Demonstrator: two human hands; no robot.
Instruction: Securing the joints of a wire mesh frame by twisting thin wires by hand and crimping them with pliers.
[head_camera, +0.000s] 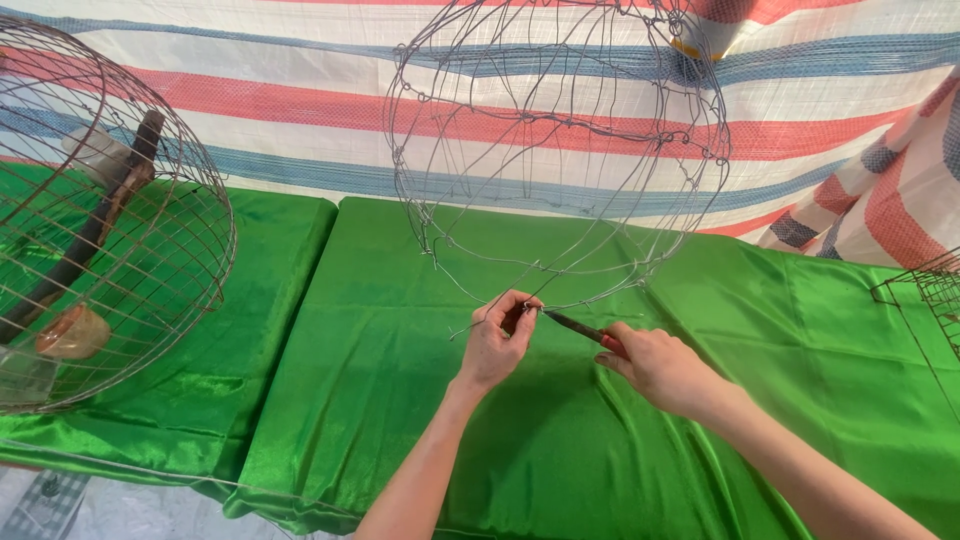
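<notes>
A round wire cage frame (560, 150) hangs or stands above a green satin-covered table (400, 400), its loose lower wires reaching down toward my hands. My left hand (497, 345) pinches one of those bottom wires between thumb and fingers. My right hand (655, 365) grips red-handled pliers (580, 328), whose dark jaws meet the same wire right at my left fingertips.
A finished dome-shaped wire cage (110, 230) sits at the left with a dark perch and small cups inside. Another wire frame (925, 295) pokes in at the right edge. A striped red, white and blue tarp (300, 110) hangs behind the table.
</notes>
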